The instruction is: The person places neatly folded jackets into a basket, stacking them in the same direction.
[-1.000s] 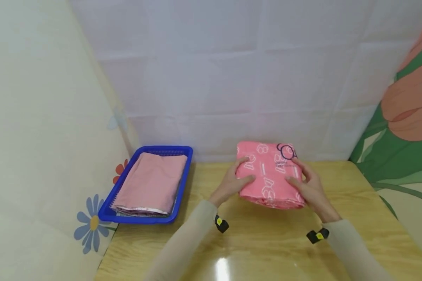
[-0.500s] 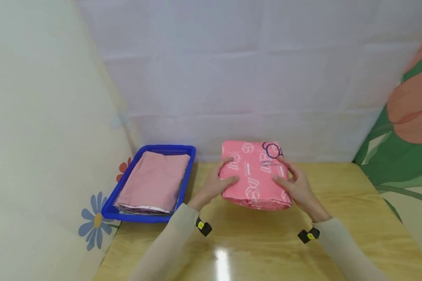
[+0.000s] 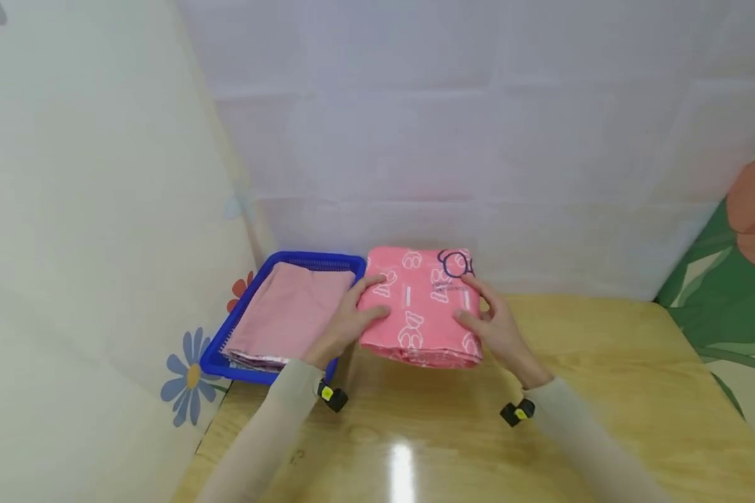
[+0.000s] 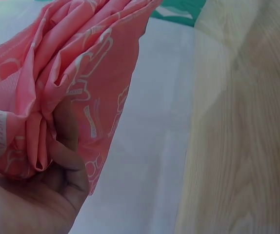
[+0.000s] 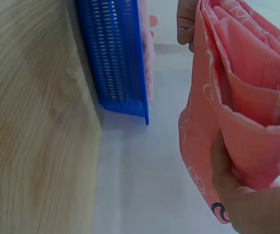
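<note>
Both hands hold a folded pink cloth (image 3: 418,311) by its two sides, raised over the table. White bear-like outlines cover it, and a dark bear-head outline marks its far right corner. My left hand (image 3: 351,320) grips the left side, thumb on top, close to the basket's right rim. On the opposite side, my right hand (image 3: 500,332) grips with its thumb on top too. In the left wrist view, the left hand's fingers (image 4: 69,158) curl under the cloth's loose folds (image 4: 81,29). The right wrist view shows layered edges (image 5: 257,92) above the right hand (image 5: 247,200).
A blue plastic basket (image 3: 317,257) stands at the table's back left, with a folded pale pink cloth (image 3: 289,307) inside. The left forearm crosses its front right corner. A white sheet (image 3: 365,126) hangs behind the wooden table (image 3: 579,349); a floral cloth wall (image 3: 119,209) borders the left.
Both hands have carried the folded pink cloth left, from the table's right half to beside the basket. The grip looks the same. The head view has shifted slightly to the right.
</note>
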{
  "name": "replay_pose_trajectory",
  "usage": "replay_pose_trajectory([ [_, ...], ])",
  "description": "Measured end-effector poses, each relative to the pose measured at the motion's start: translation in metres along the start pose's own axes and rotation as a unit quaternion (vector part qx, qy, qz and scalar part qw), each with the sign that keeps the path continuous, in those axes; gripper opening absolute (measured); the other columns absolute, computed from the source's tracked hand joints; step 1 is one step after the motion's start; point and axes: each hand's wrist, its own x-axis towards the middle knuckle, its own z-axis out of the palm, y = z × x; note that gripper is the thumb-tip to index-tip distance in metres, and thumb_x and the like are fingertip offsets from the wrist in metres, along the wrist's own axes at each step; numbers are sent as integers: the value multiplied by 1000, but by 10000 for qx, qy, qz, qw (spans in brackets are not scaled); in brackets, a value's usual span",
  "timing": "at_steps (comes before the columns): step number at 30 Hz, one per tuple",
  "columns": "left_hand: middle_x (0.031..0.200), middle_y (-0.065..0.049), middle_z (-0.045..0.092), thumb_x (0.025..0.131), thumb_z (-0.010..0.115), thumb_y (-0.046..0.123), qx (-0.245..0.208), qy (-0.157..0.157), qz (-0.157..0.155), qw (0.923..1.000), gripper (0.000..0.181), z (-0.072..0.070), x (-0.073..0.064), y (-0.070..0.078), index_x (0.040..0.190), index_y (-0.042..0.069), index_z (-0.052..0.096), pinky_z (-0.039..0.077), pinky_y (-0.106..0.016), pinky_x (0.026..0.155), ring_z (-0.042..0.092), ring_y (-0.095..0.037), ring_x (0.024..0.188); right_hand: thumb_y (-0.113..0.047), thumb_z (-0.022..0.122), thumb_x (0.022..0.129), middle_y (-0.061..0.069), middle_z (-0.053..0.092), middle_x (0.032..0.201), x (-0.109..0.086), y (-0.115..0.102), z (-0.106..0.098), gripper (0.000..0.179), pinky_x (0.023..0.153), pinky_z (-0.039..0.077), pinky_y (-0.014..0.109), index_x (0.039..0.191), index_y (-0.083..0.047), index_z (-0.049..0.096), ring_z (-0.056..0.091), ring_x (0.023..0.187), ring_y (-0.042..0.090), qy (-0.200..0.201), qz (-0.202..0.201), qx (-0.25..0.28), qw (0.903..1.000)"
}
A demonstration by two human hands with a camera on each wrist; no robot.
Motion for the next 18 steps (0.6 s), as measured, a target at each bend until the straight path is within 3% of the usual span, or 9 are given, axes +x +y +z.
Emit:
replay_pose_trajectory([
  [4,158,-25,44,95,73,16,141,-62,106,9998,67,-30,-3,-3,158,16,49,53,-28,91,67,-19,92,1,66,101,22,28,166,13,2,23,76,73,67,38,168,-14,32,77,88,18,-52,-96,-21,9999],
  [7,155,-25,44,94,69,12,152,-16,185,9997,67,-49,-6,-5,157,15,49,53,-24,81,65,-18,85,0,67,101,23,28,165,21,3,38,77,77,67,40,168,-13,32,77,98,25,-225,-169,65,9996],
  [9,153,-26,44,92,66,9,117,27,227,9997,67,-58,-8,-7,156,14,50,54,-24,73,63,-18,78,0,67,100,22,28,165,24,4,47,78,80,67,41,168,-13,32,75,106,33,-328,-169,120,9992],
  [13,156,-25,39,91,63,7,180,25,141,9997,67,-71,-12,-14,156,13,50,52,-23,68,60,-19,83,3,66,101,23,29,164,27,6,59,75,82,66,40,167,-10,33,70,117,45,-450,-162,126,9988],
  [16,160,-23,37,91,64,7,658,96,140,9977,68,-83,-16,-16,157,15,51,51,-24,68,58,-24,93,3,65,102,24,28,164,30,6,67,74,83,66,40,167,-9,33,68,122,49,-608,-172,111,9979],
  [18,157,-18,43,91,65,9,1321,280,291,9904,66,-95,-19,-15,155,20,56,50,-27,74,56,-25,103,1,65,102,23,30,165,35,6,74,73,84,66,41,167,-11,34,67,123,50,-708,-138,123,9973],
])
